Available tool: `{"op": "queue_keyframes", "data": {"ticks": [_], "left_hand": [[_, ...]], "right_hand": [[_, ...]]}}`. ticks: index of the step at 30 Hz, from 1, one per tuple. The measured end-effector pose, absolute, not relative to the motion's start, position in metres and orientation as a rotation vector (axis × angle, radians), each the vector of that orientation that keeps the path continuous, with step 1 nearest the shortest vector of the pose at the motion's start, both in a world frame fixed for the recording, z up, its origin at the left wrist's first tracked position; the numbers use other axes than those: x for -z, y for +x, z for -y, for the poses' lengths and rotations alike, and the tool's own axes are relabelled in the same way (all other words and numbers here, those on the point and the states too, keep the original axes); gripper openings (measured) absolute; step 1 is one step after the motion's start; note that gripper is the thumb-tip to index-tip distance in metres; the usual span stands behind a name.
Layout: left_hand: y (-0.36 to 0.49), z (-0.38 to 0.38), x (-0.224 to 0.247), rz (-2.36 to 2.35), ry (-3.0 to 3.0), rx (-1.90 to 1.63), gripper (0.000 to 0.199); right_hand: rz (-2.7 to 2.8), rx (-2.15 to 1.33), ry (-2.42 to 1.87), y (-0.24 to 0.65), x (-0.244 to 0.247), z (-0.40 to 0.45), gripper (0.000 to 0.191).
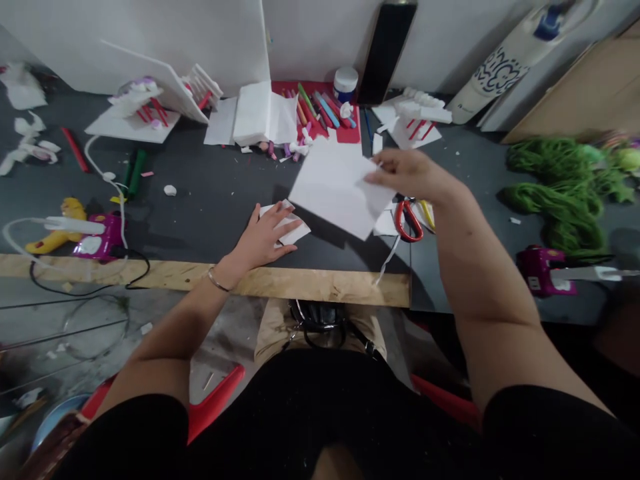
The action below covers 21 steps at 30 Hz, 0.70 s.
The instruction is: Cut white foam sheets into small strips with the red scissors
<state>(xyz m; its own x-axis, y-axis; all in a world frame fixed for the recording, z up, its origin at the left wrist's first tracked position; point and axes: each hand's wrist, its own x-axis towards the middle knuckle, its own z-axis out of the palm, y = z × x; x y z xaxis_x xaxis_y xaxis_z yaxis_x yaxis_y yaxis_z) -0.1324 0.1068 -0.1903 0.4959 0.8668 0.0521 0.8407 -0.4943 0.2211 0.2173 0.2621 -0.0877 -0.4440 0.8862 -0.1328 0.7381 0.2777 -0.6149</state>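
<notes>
A white paper sheet is hanging above mid-table, pinched at its right edge between thumb and fingers of the right hand; the left hand is lying open, pressing a folded paper scrap. The dark tabletop is carrying red-handled scissors just right of the sheet, with green yarn heaped at far right.

Matt white paper sheet, rough wooden plank.
</notes>
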Motion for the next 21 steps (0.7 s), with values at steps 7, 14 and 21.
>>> {"op": "queue_keyframes", "data": {"ticks": [7,14,21], "left_hand": [[-0.134,-0.117,0.190,-1.405,2.555,-0.233,0.064],[-0.146,-0.111,0.185,-1.586,2.425,-0.516,0.088],[-0.159,-0.105,0.199,-1.542,2.391,-0.492,0.087]], "right_hand": [[1.805,-0.548,-1.676,0.249,0.131,-0.250,0.035],[1.895,-0.770,-1.593,0.196,0.158,-0.248,0.039],[1.921,-0.848,-1.608,0.190,0.169,-0.233,0.027]]}}
